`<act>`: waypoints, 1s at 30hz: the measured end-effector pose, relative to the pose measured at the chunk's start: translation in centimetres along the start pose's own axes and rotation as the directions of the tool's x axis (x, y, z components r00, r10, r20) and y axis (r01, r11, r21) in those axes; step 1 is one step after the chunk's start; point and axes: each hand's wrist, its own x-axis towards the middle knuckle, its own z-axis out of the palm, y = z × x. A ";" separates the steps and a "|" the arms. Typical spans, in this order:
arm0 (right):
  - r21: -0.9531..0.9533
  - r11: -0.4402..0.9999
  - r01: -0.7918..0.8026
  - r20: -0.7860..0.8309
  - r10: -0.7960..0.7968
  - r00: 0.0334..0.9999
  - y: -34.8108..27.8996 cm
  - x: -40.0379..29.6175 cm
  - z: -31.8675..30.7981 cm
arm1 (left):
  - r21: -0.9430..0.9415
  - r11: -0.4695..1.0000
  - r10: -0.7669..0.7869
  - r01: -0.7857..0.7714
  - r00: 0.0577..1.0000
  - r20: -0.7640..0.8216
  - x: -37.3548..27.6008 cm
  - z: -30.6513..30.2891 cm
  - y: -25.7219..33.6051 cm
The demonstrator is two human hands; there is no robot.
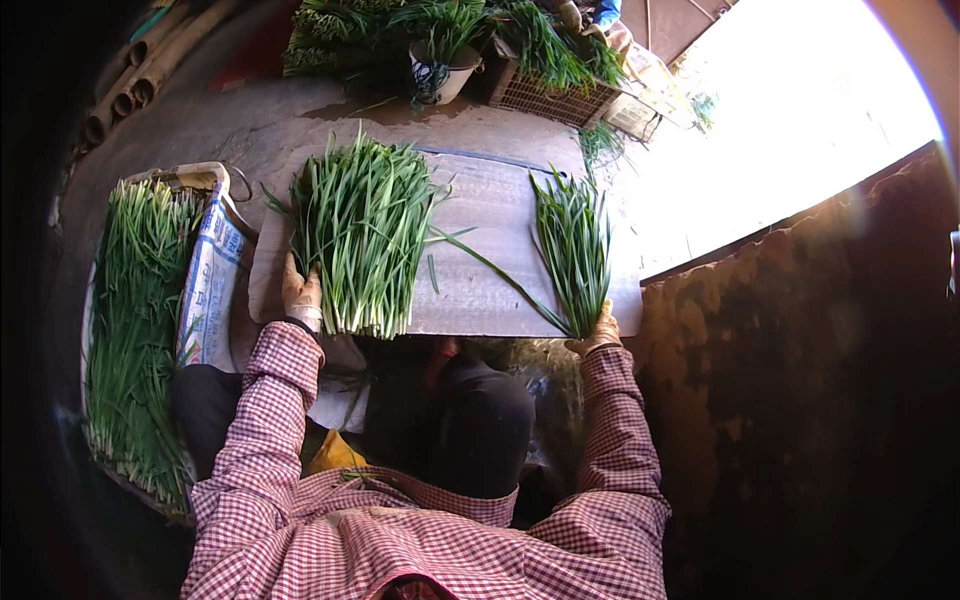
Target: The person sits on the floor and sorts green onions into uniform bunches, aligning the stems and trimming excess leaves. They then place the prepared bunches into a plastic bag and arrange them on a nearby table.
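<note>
A low board [480, 300] lies before me. On its left part is a wide pile of green leafy stalks [364, 240], perhaps garlic chives, with pale cut ends towards me. My left hand [302, 291], in a light glove, rests against the pile's lower left side; whether it grips any stalks is unclear. At the board's right end, my gloved right hand [598, 330] is closed around the lower ends of a smaller bunch of green leaves [576, 251], whose tips fan away from me. A few loose leaves [499, 274] lie between the pile and the bunch.
A long lined basket [217, 277] packed with greens stands at my left. Beyond the board are a white bucket [446, 86] of greens, a brown plastic crate [555, 97] and another person's gloved hands [581, 22]. Pipes [154, 71] lie at far left; a stained wall [795, 360] borders the right.
</note>
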 end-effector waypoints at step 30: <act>0.014 0.857 0.515 0.233 -0.504 0.832 -7.1 -4.2 -5.9 | -0.092 0.975 -0.188 0.204 0.970 0.156 0.1 -6.6 8.7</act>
